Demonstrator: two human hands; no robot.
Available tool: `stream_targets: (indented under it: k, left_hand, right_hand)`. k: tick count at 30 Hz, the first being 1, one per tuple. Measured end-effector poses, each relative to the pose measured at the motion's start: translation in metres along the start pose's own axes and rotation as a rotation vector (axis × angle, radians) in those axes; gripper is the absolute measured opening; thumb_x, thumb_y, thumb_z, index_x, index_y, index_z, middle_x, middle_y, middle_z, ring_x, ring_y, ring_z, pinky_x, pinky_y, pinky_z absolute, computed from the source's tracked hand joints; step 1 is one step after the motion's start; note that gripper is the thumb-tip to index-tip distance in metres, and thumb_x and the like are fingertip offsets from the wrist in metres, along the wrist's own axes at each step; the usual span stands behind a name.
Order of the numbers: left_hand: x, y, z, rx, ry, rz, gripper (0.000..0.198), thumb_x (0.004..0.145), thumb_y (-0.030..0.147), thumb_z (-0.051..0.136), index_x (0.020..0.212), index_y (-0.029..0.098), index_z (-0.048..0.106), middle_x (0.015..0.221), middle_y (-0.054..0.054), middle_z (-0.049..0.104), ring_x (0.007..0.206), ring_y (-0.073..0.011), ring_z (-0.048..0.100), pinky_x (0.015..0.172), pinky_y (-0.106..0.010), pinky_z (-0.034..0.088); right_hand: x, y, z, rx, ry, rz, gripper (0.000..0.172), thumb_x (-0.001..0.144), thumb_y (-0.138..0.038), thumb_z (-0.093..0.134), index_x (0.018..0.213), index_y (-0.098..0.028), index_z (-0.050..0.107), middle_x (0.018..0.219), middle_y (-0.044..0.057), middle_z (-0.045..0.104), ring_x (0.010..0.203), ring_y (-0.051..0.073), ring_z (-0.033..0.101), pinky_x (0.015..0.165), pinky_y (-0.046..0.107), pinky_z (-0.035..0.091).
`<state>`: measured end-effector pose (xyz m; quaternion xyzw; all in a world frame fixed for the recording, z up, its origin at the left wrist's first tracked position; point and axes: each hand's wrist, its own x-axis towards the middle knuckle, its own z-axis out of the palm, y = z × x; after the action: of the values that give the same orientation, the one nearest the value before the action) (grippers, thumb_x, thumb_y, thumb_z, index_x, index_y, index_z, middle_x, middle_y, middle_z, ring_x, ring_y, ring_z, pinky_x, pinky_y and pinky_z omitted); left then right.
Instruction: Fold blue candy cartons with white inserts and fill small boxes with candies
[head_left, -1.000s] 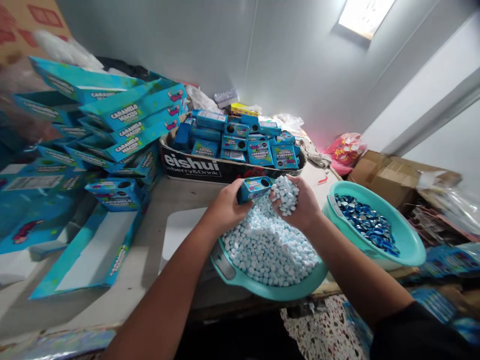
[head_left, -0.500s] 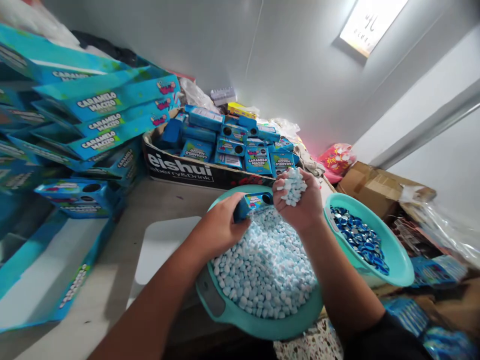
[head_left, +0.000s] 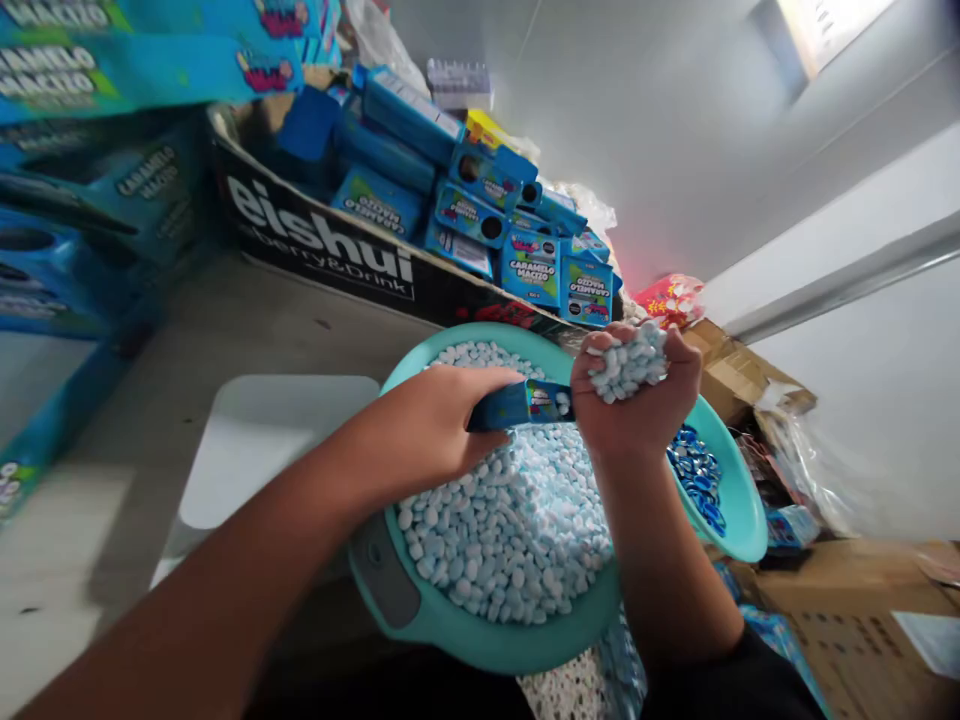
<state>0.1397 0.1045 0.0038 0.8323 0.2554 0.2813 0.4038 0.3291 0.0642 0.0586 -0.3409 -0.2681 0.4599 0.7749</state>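
My left hand (head_left: 465, 415) grips a small blue box (head_left: 517, 403) over a teal basin (head_left: 495, 645) filled with pale blue and white candies (head_left: 517, 540). The box lies roughly sideways, with a few candies at its right end. Palm up and fingers curled, my right hand (head_left: 634, 400) holds a heap of candies (head_left: 630, 362) beside that end of the box, over the basin's right rim. The fingers of my left hand are partly hidden behind the box.
Behind the basin stands a black carton (head_left: 315, 235) full of blue boxes. A second teal basin (head_left: 742, 500) with shiny blue pieces is at the right. A white lid-like sheet (head_left: 262, 450) lies left, near stacked blue trays (head_left: 150, 75).
The view has shifted closer and tilted. The blue box has turned more sideways, its right end now against my right hand, where candies show at the opening. Both hands keep their hold.
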Motion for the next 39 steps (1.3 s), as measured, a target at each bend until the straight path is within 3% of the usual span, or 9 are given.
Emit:
stream_targets:
  k: [7, 12, 22, 39]
  left_hand:
    - [-0.002, -0.003, 0.003, 0.05, 0.012, -0.014, 0.055, 0.08, 0.024, 0.065, 0.134, 0.028, 0.059, 0.128, -0.003, 0.069, 0.119, -0.0295, 0.063, 0.103, -0.042, 0.048]
    - [-0.003, -0.003, 0.005, 0.066, 0.02, -0.026, 0.059, 0.081, 0.024, 0.064, 0.139, 0.025, 0.055, 0.135, -0.006, 0.065, 0.125, -0.0319, 0.06, 0.103, -0.043, 0.049]
    - [-0.004, -0.004, 0.006, 0.085, 0.022, -0.008, 0.056, 0.083, 0.024, 0.062, 0.138, 0.025, 0.055, 0.134, -0.004, 0.066, 0.124, -0.029, 0.06, 0.103, -0.04, 0.05]
    - [-0.003, -0.004, 0.005, 0.078, 0.017, -0.019, 0.055, 0.083, 0.028, 0.064, 0.137, 0.028, 0.056, 0.132, -0.003, 0.067, 0.123, -0.0278, 0.061, 0.104, -0.04, 0.048]
  right_hand:
    - [0.001, 0.004, -0.003, -0.053, -0.047, -0.024, 0.014, 0.076, -0.034, 0.062, 0.074, -0.021, 0.058, 0.069, -0.003, 0.06, 0.067, 0.013, 0.061, 0.052, 0.023, 0.045]
    - [-0.001, 0.005, 0.002, -0.078, 0.013, -0.058, 0.015, 0.077, -0.035, 0.059, 0.072, -0.021, 0.056, 0.068, -0.002, 0.057, 0.068, 0.014, 0.06, 0.054, 0.024, 0.045]
    - [-0.008, 0.004, 0.01, -0.196, 0.048, -0.113, 0.013, 0.07, -0.034, 0.056, 0.069, -0.021, 0.058, 0.064, -0.003, 0.051, 0.063, 0.013, 0.057, 0.053, 0.024, 0.04]
    - [-0.011, 0.006, 0.008, -0.24, 0.014, -0.13, 0.014, 0.073, -0.036, 0.055, 0.07, -0.022, 0.056, 0.068, -0.001, 0.052, 0.071, 0.017, 0.059, 0.059, 0.028, 0.045]
